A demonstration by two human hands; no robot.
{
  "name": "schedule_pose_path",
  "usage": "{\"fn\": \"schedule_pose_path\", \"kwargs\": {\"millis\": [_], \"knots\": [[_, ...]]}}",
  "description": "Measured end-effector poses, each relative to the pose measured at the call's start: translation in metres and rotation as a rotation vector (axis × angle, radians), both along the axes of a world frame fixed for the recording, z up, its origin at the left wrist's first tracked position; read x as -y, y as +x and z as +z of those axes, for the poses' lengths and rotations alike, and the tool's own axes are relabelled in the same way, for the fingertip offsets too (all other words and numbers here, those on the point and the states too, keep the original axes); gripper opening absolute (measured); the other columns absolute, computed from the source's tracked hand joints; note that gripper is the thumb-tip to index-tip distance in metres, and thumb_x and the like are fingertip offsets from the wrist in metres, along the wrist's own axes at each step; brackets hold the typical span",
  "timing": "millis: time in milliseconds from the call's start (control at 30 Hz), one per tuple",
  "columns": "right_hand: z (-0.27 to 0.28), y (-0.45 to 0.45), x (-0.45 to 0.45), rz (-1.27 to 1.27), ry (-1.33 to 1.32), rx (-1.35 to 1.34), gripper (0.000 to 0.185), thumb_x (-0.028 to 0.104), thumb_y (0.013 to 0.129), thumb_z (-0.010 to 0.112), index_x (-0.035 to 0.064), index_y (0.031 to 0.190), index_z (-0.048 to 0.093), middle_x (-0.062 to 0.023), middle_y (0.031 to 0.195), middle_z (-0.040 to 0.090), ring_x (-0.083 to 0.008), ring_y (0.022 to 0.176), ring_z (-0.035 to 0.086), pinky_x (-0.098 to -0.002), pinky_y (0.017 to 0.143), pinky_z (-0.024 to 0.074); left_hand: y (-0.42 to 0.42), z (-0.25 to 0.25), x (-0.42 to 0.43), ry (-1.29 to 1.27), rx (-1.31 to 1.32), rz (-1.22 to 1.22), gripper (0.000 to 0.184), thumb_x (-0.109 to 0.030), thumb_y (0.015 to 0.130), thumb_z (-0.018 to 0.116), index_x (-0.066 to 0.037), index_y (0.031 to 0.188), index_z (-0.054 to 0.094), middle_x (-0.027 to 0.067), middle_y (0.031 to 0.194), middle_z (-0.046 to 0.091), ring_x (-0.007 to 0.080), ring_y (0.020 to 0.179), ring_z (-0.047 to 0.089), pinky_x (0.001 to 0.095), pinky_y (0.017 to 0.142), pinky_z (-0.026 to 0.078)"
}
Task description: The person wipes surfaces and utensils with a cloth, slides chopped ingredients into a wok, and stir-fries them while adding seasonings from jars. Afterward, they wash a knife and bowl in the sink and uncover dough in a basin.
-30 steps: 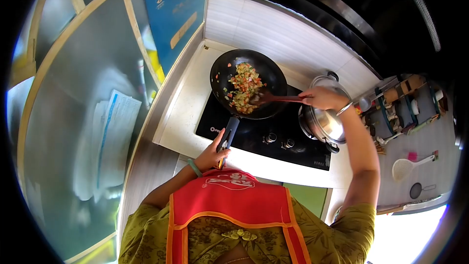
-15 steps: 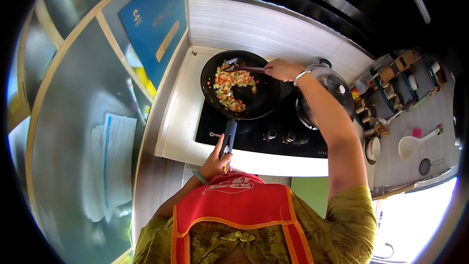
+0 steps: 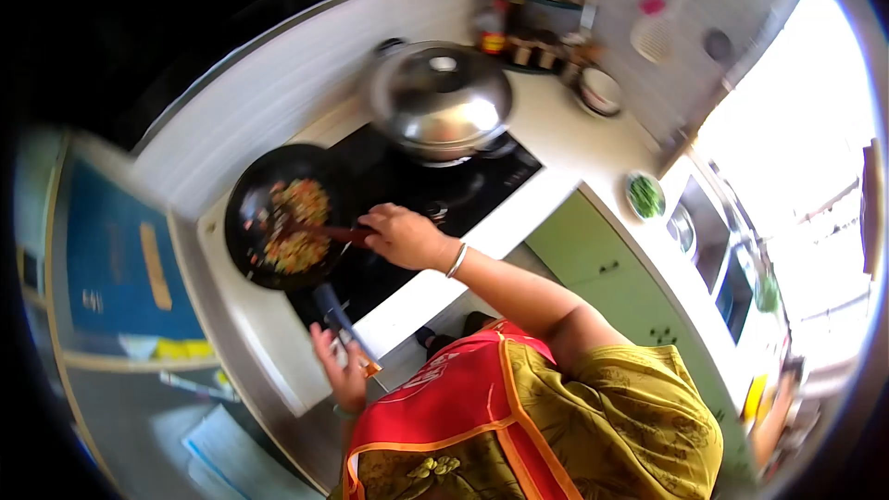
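Observation:
A black frying pan [image 3: 243, 194] stands on the left of the cooktop [image 3: 370, 278], with diced orange, green and pale food [image 3: 298, 208] in it. My right hand [image 3: 407, 236] is closed around the dark reddish-brown handle of a spatula [image 3: 347, 234], whose blade dips into the food. Beside the pan's blue-grey handle [image 3: 335, 310], my left hand [image 3: 341, 372] has its fingers spread; they look apart from the handle, though blur softens the gap. To the right of the pan, a large wok with a shiny domed lid [image 3: 440, 97] covers the back burner.
A bowl of chopped greens [image 3: 645, 195] sits on the right counter near the sink [image 3: 699, 222]. Stacked bowls [image 3: 600, 93] and a spice rack [image 3: 537, 46] fill the back corner. At lower right, what looks like another person's arm [image 3: 773, 421] shows, blurred.
The view has swung to the right, bringing in the sink side. My left hand has let go of the pan handle and spread its fingers. The spatula has moved lower in the food.

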State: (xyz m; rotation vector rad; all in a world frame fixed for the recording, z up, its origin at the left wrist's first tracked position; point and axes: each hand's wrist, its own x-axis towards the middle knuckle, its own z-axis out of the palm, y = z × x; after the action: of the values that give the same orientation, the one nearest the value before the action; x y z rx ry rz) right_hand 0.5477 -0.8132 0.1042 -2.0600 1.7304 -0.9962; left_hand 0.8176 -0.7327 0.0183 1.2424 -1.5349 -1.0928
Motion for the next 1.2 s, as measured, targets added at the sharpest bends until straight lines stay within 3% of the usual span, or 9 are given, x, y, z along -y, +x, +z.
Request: {"fn": "schedule_pose_path", "kwargs": {"millis": [233,500,600,633,667,767,867,1033,1200], "knots": [[0.001,-0.093,-0.185,-0.328,0.267,0.075,0.028,0.031,0.084,0.05,0.0059,0.074,0.058,-0.0157,0.067,0.059,-0.0347,0.065,0.058,-0.0438,0.061,0.0476,-0.105,0.114,-0.032,-0.24,-0.073,-0.175,0.039,-0.005,0.088,0.04,0.004,0.126,0.035,0.0167,0.125,0.043,0.0243,0.116,0.042,0.0351,0.099,0.031],[-0.024,-0.144,-0.47,-0.889,0.504,0.382,0.03,0.032,0.084,0.052,0.0051,0.072,0.058,-0.016,0.067,0.059,-0.0359,0.066,0.057,-0.0425,0.062,0.0463,-0.28,0.081,-0.174,0.017,-0.276,-0.924,0.033,-0.004,0.086,0.044,0.002,0.119,0.043,0.011,0.113,0.05,0.0186,0.105,0.049,0.0312,0.093,0.038],[-0.061,-0.142,-0.544,-1.036,0.331,0.432,0.022,0.025,0.083,0.053,0.0055,0.075,0.059,-0.015,0.065,0.059,-0.0349,0.065,0.058,-0.0427,0.062,0.0464,-0.333,0.073,-0.239,0.167,-0.295,-1.131,0.034,-0.002,0.085,0.045,0.001,0.119,0.043,0.0109,0.113,0.05,0.0174,0.103,0.05,0.0306,0.091,0.04],[-0.069,-0.146,-0.569,-0.972,0.285,0.577,0.022,0.019,0.082,0.053,0.0068,0.099,0.059,-0.017,0.086,0.062,-0.0333,0.079,0.06,-0.0408,0.071,0.0469,-0.352,0.075,-0.263,0.23,-0.283,-1.182,0.034,-0.002,0.085,0.045,0.0,0.12,0.043,0.0108,0.113,0.05,0.0171,0.101,0.051,0.0303,0.089,0.041],[-0.069,-0.145,-0.588,-1.009,0.278,0.579,0.022,0.019,0.082,0.053,0.0068,0.099,0.059,-0.017,0.086,0.062,-0.0333,0.079,0.06,-0.0408,0.071,0.0469,-0.366,0.076,-0.281,0.295,-0.271,-1.228,0.035,-0.001,0.085,0.045,0.0,0.12,0.043,0.0108,0.114,0.049,0.0169,0.099,0.052,0.0299,0.087,0.043],[-0.059,-0.154,-0.64,-0.97,0.325,0.46,0.064,0.017,0.081,0.054,0.0062,0.137,0.025,-0.0207,0.134,0.033,-0.0324,0.117,0.042,-0.0336,0.095,0.0376,-0.411,0.065,-0.328,0.37,-0.246,-1.445,0.036,-0.002,0.085,0.047,0.0,0.121,0.042,0.0108,0.115,0.048,0.0161,0.096,0.054,0.0285,0.082,0.046],[-0.049,-0.178,-0.676,-1.073,0.165,0.567,0.062,0.024,0.085,0.055,0.0059,0.137,0.026,-0.0195,0.136,0.032,-0.0304,0.123,0.036,-0.0342,0.101,0.0312,-0.454,0.055,-0.375,0.542,-0.128,-1.586,0.038,-0.004,0.085,0.049,0.0,0.122,0.042,0.0109,0.116,0.047,0.0153,0.095,0.055,0.0275,0.079,0.047],[-0.04,-0.225,-0.737,-1.215,0.025,1.036,0.063,0.028,0.09,0.049,0.0045,0.139,0.016,-0.0168,0.134,0.037,-0.0207,0.108,0.051,-0.0315,0.092,0.0411,-0.53,0.033,-0.456,0.68,-0.027,-1.78,0.05,-0.006,0.086,0.05,-0.004,0.133,0.033,0.0119,0.125,0.041,0.0167,0.103,0.052,0.0267,0.084,0.045],[-0.061,-0.297,-0.833,-1.407,-0.508,1.521,0.065,0.048,0.092,0.033,0.0054,0.139,0.017,-0.0123,0.141,0.028,-0.0226,0.128,0.03,-0.034,0.103,0.026,-0.609,0.052,-0.568,-0.154,-0.176,-2.113,0.054,-0.016,0.086,0.049,-0.007,0.136,0.03,0.016,0.142,0.023,0.0302,0.133,0.02,0.0381,0.107,0.017]]}}
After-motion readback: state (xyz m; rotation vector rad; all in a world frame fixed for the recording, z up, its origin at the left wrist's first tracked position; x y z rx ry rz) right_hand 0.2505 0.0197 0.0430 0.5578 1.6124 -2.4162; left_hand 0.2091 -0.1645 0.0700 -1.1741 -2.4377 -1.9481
